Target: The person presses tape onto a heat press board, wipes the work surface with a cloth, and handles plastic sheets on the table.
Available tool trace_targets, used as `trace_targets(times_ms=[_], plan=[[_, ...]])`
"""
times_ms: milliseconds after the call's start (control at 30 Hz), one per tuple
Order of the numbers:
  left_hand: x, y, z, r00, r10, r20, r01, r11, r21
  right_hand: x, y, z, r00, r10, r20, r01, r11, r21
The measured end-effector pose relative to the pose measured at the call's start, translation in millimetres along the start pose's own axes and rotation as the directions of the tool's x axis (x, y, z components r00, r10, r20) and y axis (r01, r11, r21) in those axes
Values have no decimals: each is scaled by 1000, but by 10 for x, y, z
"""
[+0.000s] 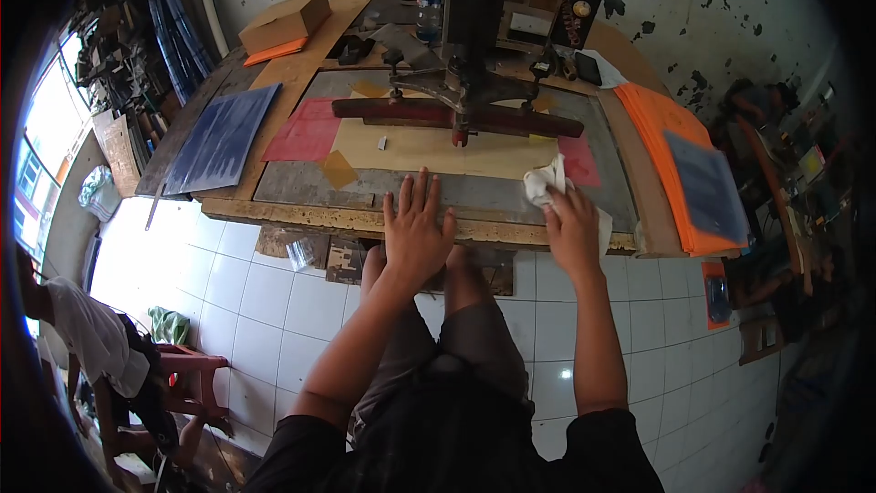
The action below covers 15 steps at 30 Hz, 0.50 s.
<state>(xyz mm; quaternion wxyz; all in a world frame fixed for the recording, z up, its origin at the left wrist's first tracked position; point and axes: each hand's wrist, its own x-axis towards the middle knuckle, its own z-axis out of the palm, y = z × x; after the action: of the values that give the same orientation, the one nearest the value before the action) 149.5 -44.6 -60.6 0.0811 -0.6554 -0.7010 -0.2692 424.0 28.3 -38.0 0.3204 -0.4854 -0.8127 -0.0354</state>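
My left hand (419, 228) lies flat with its fingers spread on the front edge of the grey work surface (297, 184). To the right, my right hand (573, 226) presses a crumpled white cloth (546, 181) onto the same surface, fingers over it. Beyond both hands a cream sheet (438, 157) lies flat, with a pink sheet (301, 131) at its left and more pink at its right. A small pale piece (382, 142) rests on the cream sheet. Above the sheets extends a dark red bar (383, 111) of a metal press (465, 82).
Blue sheets (224, 139) lie at the left, below a cardboard box (285, 20). Orange sheets (652, 141) with a blue sheet (703, 184) are stacked at the right. A bottle (429, 9) stands behind. Another person (100, 338) sits at the lower left.
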Motion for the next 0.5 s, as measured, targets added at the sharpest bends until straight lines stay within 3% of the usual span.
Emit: trace_targets(times_ms=[133, 200, 267, 333, 400, 467, 500], plan=[[29, 2, 50, 1000, -22, 3, 22, 1000, -8, -281, -557, -69, 916, -397, 63, 372, 897, 240], [28, -16, 57, 1000, -24, 3, 24, 999, -26, -278, -470, -97, 898, -435, 64, 411, 883, 226], [19, -24, 56, 1000, -21, -3, 21, 1000, -20, -234, -94, -67, 979, -135, 153, 105, 976, 189], [3, -17, 51, 1000, -23, -6, 23, 1000, -11, 78, 46, -244, 972, 142, 187, -202, 912, 357], [16, -11, 45, 1000, -16, -10, 16, 1000, 1, 405, 39, -425, 939, 317, 135, -344, 841, 417], [25, -12, 23, 1000, -12, -6, 12, 1000, -16, 668, 218, -444, 951, 309, 19, -299, 901, 316], [18, -7, 13, 1000, -10, -2, 10, 1000, -25, 751, 195, -507, 935, 347, 68, -351, 886, 303]])
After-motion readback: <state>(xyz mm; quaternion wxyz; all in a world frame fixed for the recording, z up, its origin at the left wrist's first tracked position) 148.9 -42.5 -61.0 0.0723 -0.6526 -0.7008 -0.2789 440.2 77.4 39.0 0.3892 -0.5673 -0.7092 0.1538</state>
